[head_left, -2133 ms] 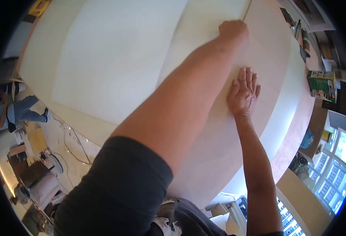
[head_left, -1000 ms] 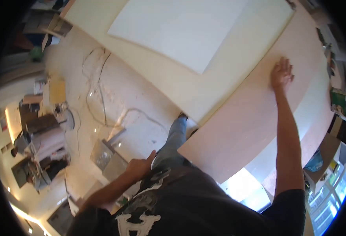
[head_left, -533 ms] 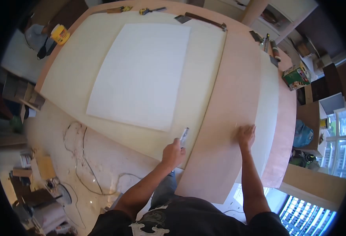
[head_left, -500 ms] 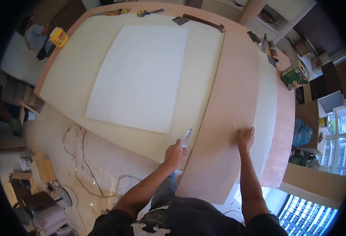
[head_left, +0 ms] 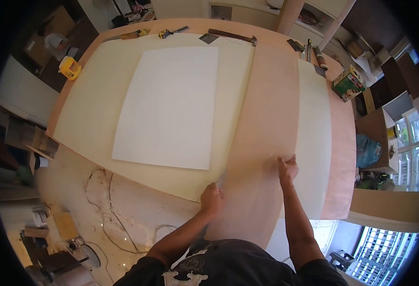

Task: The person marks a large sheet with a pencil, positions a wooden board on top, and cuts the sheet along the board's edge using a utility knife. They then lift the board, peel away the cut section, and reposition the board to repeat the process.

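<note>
My left hand point(head_left: 211, 199) is closed around a slim, pale translucent tool that looks like a utility knife point(head_left: 223, 178). Its tip is blurred and lies at the left edge of a long pinkish-brown plywood strip point(head_left: 266, 109). At the strip's right edge rests my right hand point(head_left: 288, 169), thumb and fingers apart. The strip lies over a large cream sheet point(head_left: 93, 105), which shows on both sides of it. Left of the strip, a white rectangular sheet point(head_left: 167, 107) lies on the cream one.
Along the table's far edge point(head_left: 200, 24) are a hammer point(head_left: 233, 35), a tape measure point(head_left: 164, 34) and scrapers point(head_left: 208, 38). A yellow tub point(head_left: 70, 68) stands at far left, a green box point(head_left: 348, 84) at right. Cables point(head_left: 112, 214) trail on the floor. Another person point(head_left: 56, 45) is at upper left.
My left hand has brought the tool down to the strip's left edge. My right hand has shifted from lying flat to spreading its thumb and fingers. The camera view has tilted upward.
</note>
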`<action>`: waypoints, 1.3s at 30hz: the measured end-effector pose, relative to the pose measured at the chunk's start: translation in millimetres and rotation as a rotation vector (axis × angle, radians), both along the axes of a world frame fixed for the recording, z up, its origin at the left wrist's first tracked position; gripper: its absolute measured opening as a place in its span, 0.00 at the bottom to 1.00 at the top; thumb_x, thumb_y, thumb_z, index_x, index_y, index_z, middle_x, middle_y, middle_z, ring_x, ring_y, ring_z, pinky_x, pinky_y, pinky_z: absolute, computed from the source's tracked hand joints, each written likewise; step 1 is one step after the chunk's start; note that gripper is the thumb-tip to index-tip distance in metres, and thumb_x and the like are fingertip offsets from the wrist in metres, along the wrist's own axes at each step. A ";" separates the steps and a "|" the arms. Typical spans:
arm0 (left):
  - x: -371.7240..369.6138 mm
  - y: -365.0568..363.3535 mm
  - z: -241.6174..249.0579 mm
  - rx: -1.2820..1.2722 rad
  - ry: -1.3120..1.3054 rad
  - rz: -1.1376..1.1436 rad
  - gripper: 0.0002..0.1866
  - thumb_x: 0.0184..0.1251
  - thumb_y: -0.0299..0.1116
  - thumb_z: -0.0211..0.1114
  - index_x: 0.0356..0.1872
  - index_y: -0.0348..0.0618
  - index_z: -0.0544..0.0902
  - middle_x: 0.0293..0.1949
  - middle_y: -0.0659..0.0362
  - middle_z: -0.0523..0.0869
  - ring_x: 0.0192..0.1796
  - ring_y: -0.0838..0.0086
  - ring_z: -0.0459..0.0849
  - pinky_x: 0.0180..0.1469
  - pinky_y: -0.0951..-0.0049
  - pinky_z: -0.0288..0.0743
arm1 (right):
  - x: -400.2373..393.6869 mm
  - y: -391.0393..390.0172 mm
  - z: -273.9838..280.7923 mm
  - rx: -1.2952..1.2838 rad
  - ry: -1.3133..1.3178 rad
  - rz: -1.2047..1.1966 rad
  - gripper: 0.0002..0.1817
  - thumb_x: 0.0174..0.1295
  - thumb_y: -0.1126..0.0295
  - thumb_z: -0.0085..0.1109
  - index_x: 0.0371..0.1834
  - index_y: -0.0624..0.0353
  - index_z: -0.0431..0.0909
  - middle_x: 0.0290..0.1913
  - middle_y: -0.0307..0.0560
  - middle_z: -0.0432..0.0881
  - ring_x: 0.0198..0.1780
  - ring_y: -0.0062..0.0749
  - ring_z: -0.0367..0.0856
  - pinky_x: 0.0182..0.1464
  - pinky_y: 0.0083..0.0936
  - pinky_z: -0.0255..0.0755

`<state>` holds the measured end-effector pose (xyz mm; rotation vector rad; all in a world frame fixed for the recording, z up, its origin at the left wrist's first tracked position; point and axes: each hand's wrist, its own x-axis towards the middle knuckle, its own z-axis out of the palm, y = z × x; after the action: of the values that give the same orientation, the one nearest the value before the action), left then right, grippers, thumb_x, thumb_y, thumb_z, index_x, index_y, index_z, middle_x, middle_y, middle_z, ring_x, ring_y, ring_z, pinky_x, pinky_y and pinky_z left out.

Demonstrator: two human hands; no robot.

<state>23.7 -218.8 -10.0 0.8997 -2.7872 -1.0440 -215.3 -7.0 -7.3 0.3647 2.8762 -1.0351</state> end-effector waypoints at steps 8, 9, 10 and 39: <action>51.3 -47.0 2.2 -0.103 0.016 0.013 0.09 0.63 0.29 0.63 0.37 0.34 0.74 0.37 0.40 0.82 0.40 0.43 0.83 0.43 0.46 0.78 | 57.6 -46.2 -19.8 0.216 -0.037 0.143 0.44 0.53 0.49 0.70 0.71 0.62 0.71 0.71 0.71 0.68 0.66 0.65 0.71 0.70 0.47 0.66; 58.1 -48.5 2.5 -0.105 -0.002 0.010 0.10 0.63 0.29 0.64 0.37 0.34 0.74 0.37 0.41 0.82 0.40 0.43 0.83 0.43 0.46 0.78 | 62.3 -49.8 -16.8 0.188 -0.038 0.148 0.43 0.53 0.49 0.70 0.72 0.57 0.71 0.73 0.73 0.65 0.69 0.71 0.66 0.71 0.48 0.64; 64.1 -48.4 2.4 -0.096 -0.006 0.013 0.10 0.63 0.29 0.64 0.36 0.34 0.74 0.36 0.41 0.82 0.40 0.43 0.83 0.42 0.46 0.77 | 63.6 -52.9 -10.6 0.170 -0.037 0.145 0.43 0.53 0.49 0.70 0.72 0.58 0.71 0.71 0.72 0.67 0.69 0.69 0.66 0.70 0.48 0.65; 33.8 -143.8 -9.0 -0.424 -0.023 0.241 0.03 0.61 0.26 0.61 0.32 0.37 0.81 0.35 0.45 0.83 0.40 0.48 0.83 0.43 0.50 0.77 | 87.8 -180.8 34.6 -0.075 -0.145 0.322 0.41 0.56 0.55 0.66 0.71 0.67 0.66 0.74 0.90 0.50 0.75 0.79 0.52 0.75 0.55 0.54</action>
<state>57.5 -362.6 -19.1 1.1430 -2.6678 -0.3906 -127.5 -187.9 27.3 -0.0280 2.6419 -1.0070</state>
